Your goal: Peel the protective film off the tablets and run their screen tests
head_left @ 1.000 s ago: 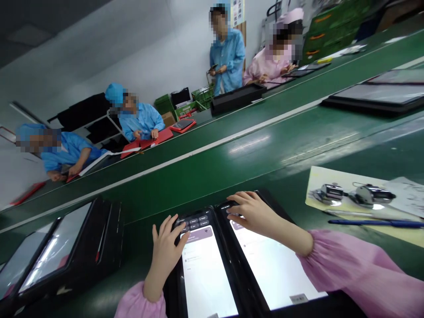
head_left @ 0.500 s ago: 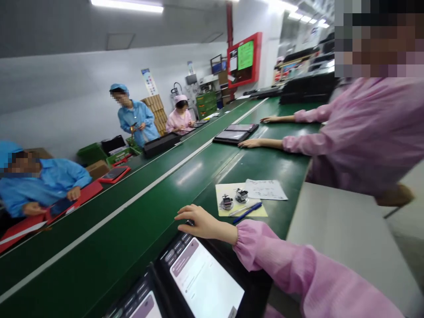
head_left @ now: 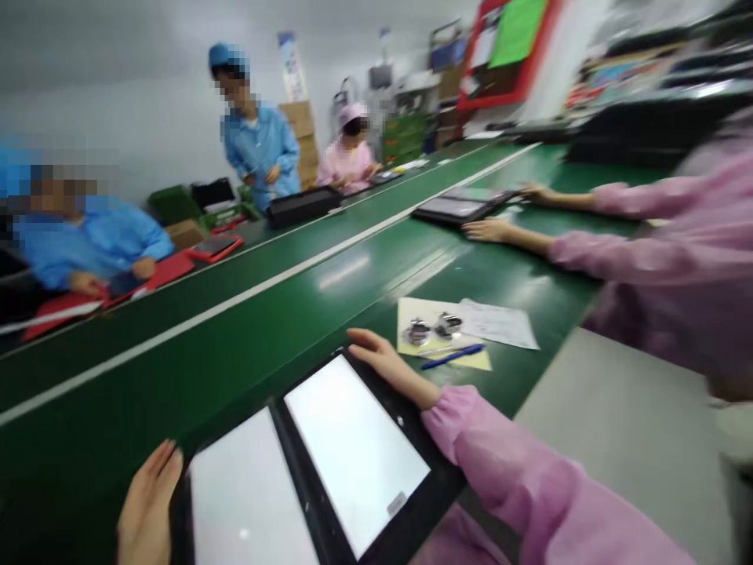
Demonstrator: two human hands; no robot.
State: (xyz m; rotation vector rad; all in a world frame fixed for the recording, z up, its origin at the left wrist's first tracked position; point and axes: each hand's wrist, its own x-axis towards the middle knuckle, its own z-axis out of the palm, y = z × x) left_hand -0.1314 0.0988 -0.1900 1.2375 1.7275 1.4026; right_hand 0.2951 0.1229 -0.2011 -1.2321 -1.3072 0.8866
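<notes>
Pair of black-framed tablets with lit white screens, flat on the dark green worktop (head_left: 235, 345) at its near edge. Left tablet (head_left: 247, 502) and right tablet (head_left: 353, 439) side by side, inner edges touching.

Left hand (head_left: 147, 510): against the outer edge of the left tablet, fingers straight and together, not curled round anything; thumb hidden.

Right hand (head_left: 385, 365): laid on the far corner of the right tablet, fingers stretched out and slightly apart, pink sleeve trailing along the frame.

Handling, as a judgement: contact best kept to the black frames, clear of the glowing glass; even pressure from both sides, so that the pair stays abutted.

Just beyond the right hand: pale yellow sheet (head_left: 412, 314) bearing two small shiny metal pieces (head_left: 419, 331), blurred; blue pen (head_left: 452, 356) across its near edge; white printed sheet (head_left: 500, 323) overlapping.

Further along: a co-worker's hand (head_left: 491, 229) beside dark flat tablets (head_left: 456, 208).
</notes>
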